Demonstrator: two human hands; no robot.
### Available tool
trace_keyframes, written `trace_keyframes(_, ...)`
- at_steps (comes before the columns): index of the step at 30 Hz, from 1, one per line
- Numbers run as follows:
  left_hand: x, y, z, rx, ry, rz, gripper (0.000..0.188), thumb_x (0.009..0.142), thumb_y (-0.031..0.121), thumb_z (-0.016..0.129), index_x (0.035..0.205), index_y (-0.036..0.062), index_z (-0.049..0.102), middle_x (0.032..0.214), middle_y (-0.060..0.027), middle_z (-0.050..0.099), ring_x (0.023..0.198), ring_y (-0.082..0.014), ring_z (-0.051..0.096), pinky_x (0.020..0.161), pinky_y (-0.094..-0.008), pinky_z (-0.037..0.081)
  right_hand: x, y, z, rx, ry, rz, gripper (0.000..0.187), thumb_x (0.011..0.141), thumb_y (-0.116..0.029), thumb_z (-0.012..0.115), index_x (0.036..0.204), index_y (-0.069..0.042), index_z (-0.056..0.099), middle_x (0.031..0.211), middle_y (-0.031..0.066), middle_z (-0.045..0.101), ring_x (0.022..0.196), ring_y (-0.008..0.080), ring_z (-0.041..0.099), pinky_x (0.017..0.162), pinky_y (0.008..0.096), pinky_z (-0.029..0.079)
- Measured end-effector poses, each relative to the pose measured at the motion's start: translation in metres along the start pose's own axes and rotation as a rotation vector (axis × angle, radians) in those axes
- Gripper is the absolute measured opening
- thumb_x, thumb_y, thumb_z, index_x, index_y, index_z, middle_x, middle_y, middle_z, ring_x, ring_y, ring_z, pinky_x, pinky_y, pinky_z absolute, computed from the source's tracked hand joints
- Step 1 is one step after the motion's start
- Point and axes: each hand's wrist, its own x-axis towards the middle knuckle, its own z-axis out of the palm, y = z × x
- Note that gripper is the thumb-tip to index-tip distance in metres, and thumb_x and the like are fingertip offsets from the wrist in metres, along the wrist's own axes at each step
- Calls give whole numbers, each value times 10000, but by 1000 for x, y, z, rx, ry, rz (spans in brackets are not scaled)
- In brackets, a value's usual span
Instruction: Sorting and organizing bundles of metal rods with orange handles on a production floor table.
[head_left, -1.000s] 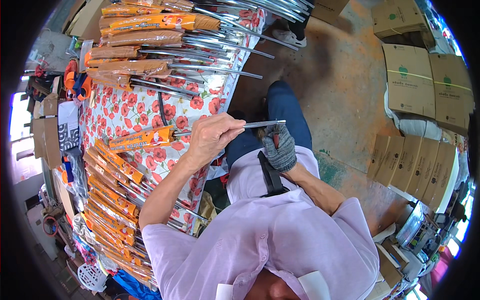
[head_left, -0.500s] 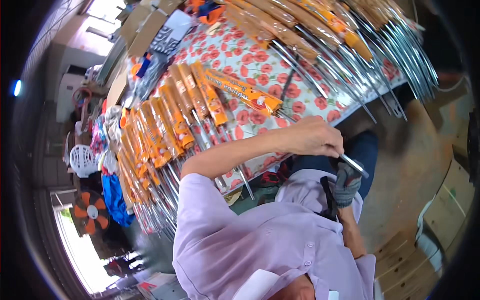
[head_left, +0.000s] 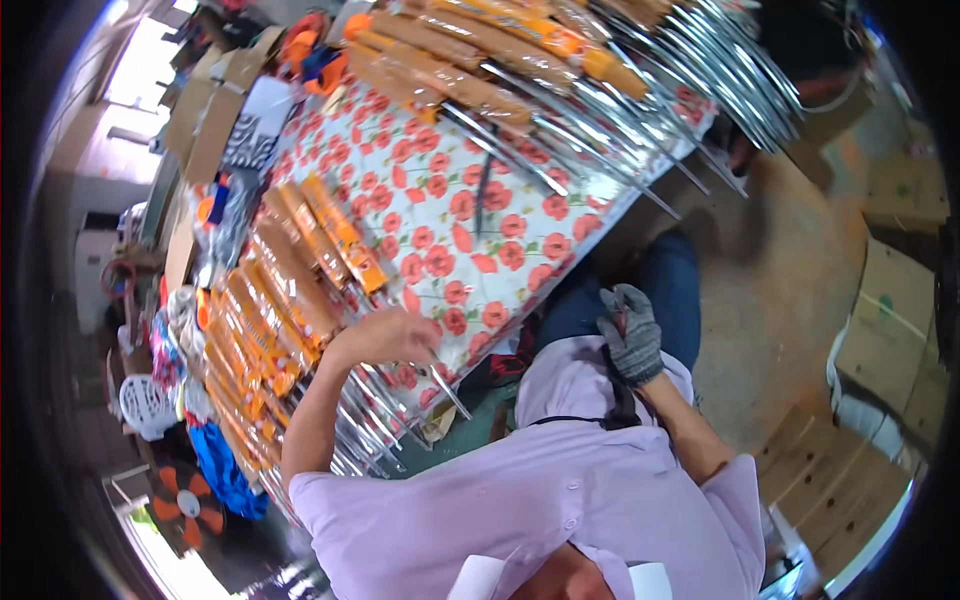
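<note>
My left hand (head_left: 392,338), bare and slightly blurred, is over the nearer pile of metal rods with sleeved ends (head_left: 290,262) on the left of the table. Its fingers stretch loosely to the right, and no rod shows gripped in them. Those rods have brown upper ends in clear and orange plastic sleeves, and their bare silver ends reach past the table's near edge. In a grey knitted glove, my right hand (head_left: 632,338) hovers before my waist, its fingers loosely bent and apart. Nothing is visible in it.
A flowered tablecloth (head_left: 440,255) covers the table. Across its far side lies a second pile of sleeved rods (head_left: 560,70), their silver ends jutting over the right edge. Cardboard boxes (head_left: 890,330) stand at right. An orange-bladed fan (head_left: 188,503) is at lower left.
My left hand has let go of the sleeved rod it held before my waist and moved left to the nearer pile. My right hand no longer is beside the rod's end. The view has shifted.
</note>
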Motion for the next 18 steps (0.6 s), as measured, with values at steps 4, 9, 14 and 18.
trace_keyframes(4, 94, 36, -38, 310, 767, 276, 290, 905, 202, 738, 1179, 117, 695, 1168, -107, 688, 1075, -331, 652, 901, -408, 534, 11, -12, -7, 58, 63, 12, 451, 873, -239, 751, 1294, -87, 695, 1358, 151, 581, 1244, 337, 566, 1063, 402, 468)
trace_keyframes(9, 195, 44, -99, 1056, 1022, 410, 381, 886, 204, 707, 1258, 152, 641, 1211, -62, 643, 1141, -279, 610, 951, -390, 483, 17, -29, -30, 125, 45, 72, 444, 908, -271, 723, 1319, -107, 682, 1344, 162, 585, 1235, 349, 569, 1060, 413, 467)
trace_keyframes(14, 212, 51, -110, 1135, 792, 677, 378, 883, 183, 702, 1254, 158, 640, 1142, -52, 637, 1106, -272, 615, 915, -401, 482, -2, -11, -27, 138, 111, 196, 434, 945, -311, 684, 1344, -140, 672, 1316, 176, 601, 1234, 361, 567, 1052, 429, 466)
trace_keyframes(18, 210, 98, -73, 908, 581, 764, 376, 869, 171, 717, 1239, 151, 654, 1033, -45, 636, 1004, -260, 634, 838, -396, 503, -2, -3, -29, 142, 174, 239, 421, 953, -319, 672, 1335, -143, 676, 1310, 179, 601, 1232, 363, 567, 1047, 433, 465)
